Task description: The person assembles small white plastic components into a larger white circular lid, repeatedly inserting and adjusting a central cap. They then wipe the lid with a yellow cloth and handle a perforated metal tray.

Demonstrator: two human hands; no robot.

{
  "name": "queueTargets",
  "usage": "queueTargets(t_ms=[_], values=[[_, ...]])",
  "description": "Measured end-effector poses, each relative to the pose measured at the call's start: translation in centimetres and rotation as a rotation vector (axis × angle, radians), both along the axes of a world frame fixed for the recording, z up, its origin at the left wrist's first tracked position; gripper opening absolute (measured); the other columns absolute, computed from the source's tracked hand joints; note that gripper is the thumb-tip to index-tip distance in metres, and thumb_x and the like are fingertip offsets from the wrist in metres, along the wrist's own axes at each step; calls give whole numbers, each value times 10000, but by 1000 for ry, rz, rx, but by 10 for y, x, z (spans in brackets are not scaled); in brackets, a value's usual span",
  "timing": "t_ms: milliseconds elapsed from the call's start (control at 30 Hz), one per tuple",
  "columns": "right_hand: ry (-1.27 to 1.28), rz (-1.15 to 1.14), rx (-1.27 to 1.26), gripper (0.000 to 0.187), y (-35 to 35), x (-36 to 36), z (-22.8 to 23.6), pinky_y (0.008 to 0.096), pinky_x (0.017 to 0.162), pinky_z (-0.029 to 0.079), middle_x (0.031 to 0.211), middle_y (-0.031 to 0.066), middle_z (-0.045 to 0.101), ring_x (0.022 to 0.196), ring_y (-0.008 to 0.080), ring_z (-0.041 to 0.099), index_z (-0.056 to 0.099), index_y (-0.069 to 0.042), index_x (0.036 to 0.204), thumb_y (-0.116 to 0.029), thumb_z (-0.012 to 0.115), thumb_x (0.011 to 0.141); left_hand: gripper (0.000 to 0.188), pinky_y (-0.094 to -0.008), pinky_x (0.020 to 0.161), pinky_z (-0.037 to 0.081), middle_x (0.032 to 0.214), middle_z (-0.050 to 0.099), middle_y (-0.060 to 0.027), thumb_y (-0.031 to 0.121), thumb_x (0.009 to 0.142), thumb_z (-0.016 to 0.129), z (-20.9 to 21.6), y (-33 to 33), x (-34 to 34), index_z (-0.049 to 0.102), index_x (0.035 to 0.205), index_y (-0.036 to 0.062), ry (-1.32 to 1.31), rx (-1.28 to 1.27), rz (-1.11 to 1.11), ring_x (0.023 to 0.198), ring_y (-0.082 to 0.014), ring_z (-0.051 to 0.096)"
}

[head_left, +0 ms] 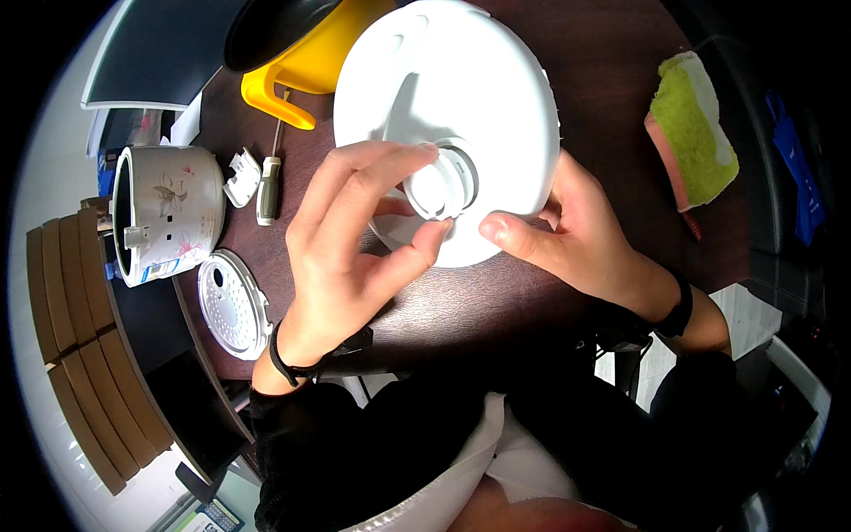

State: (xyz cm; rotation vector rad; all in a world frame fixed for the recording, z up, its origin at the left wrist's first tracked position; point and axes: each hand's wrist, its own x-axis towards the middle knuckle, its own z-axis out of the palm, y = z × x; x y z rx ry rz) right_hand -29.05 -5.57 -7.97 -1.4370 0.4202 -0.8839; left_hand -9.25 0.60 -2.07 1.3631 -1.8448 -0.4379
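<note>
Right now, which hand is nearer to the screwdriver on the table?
Left. The left hand is just right of the screwdriver, its fingers on the knob of the white lid. The right hand holds the lid's far edge, farther away.

The lid (461, 97) is held above the table (612, 62), with the cooker body (168, 213), perforated plate (232, 303) and screwdriver (269, 188) to its left, the sponge (696, 129) to its right.

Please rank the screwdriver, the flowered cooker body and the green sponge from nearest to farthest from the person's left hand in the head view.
1. Screwdriver, just left of the left hand.
2. Flowered cooker body, farther left, at the table edge.
3. Green sponge, far right, beyond the white lid.
</note>
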Motion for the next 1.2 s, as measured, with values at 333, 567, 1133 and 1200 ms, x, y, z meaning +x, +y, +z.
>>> queueTargets(t_ms=[333,567,1133,1200], values=[[-20,-2,3,493,0,0,-1,301,749,546,1028,160,614,920,187,646,448,52,1168,-213,709,845,418,-275,678,589,1104,590,-125,63,702,784,-4,3,7,646,1096,37,24,-52,-8,938,-212,635],[-23,-15,-6,502,1,2,-1,303,742,548,1016,163,615,909,185,650,447,51,1165,-227,713,842,404,-270,684,576,1093,601,-119,74,710,783,-6,4,9,649,1089,31,2,-73,-25,906,-202,640],[-47,-47,-154,506,-4,4,-1,318,749,549,994,203,608,903,240,657,457,72,1158,-318,632,887,480,-269,679,562,1037,614,-121,78,711,777,20,-6,-3,627,1162,7,-212,59,-48,847,-173,637],[-39,-36,-150,503,-3,4,-1,316,747,546,994,205,603,894,236,654,452,75,1158,-322,613,895,487,-268,674,562,1034,615,-117,84,710,778,19,-6,-3,628,1167,12,-190,73,-47,837,-169,637]])
